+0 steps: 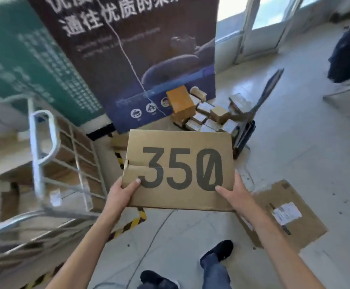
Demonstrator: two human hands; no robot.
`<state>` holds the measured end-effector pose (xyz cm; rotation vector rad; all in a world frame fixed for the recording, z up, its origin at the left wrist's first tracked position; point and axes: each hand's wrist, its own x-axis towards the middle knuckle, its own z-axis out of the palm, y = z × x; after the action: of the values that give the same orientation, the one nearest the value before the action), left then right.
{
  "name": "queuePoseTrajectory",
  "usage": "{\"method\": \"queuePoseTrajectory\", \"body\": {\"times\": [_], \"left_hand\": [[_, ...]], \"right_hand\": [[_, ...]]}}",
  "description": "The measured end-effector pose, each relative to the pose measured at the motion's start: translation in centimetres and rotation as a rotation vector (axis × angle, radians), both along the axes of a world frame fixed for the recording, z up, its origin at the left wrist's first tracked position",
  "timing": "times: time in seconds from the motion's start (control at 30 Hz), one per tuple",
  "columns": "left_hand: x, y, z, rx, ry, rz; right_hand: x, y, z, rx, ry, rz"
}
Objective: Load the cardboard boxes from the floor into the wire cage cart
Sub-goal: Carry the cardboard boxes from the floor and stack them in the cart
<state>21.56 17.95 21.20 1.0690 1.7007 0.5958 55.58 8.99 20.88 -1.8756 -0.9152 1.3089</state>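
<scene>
- Two black shoes (222,250) and blue trouser legs are seen at the bottom edge, planted on the pale floor (180,236).
- A thin cable (149,245) is trailed across the floor between the forearms.
- The left grip (124,190) is curled round the near left corner of the "350" shoebox (180,170), with the thumb laid on top beside the digit 3.
- The right grip (235,195) is wrapped round the near right corner of the same box, thumb on the lid by the 0.
- The shoebox is held lid-up, clear of the floor, just right of the wire cage cart (44,142).
- A flat labelled carton (284,215) is left on the floor to the right, partly hidden under the shoebox.
- Yellow-and-black hazard tape (136,222) is stuck to the floor beside the cart.
- Brown cartons (69,147) are seen through the cart's mesh, though blurred.
- Further off, a heap of small boxes (203,113) is piled beside a dark folded trolley (251,122).
- A dark printed banner (138,59) is stood behind the heap.
- Another person's legs (349,49) are seen at the far right.
</scene>
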Motion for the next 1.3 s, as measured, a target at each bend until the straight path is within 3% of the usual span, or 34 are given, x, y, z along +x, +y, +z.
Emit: {"method": "queuePoseTrajectory", "body": {"times": [0.3,0.6,1.0,1.3], "left_hand": [[-28.9,-13.4,7.6,0.088,0.046,0.448],[-45.9,-23.6,8.4,0.095,0.02,0.814],[-67.0,-16.2,8.5,0.077,0.08,0.9],[-81.1,-11.1,7.4,0.083,0.02,1.0]], "right_hand": [[-29.3,1.6,5.5,0.072,0.087,0.327],[-49.3,2.2,5.6,0.03,0.127,0.656],[-72.4,11.9,5.0,0.018,0.146,0.714],[-88.2,19.3,6.1,0.036,0.142,0.778]]}}
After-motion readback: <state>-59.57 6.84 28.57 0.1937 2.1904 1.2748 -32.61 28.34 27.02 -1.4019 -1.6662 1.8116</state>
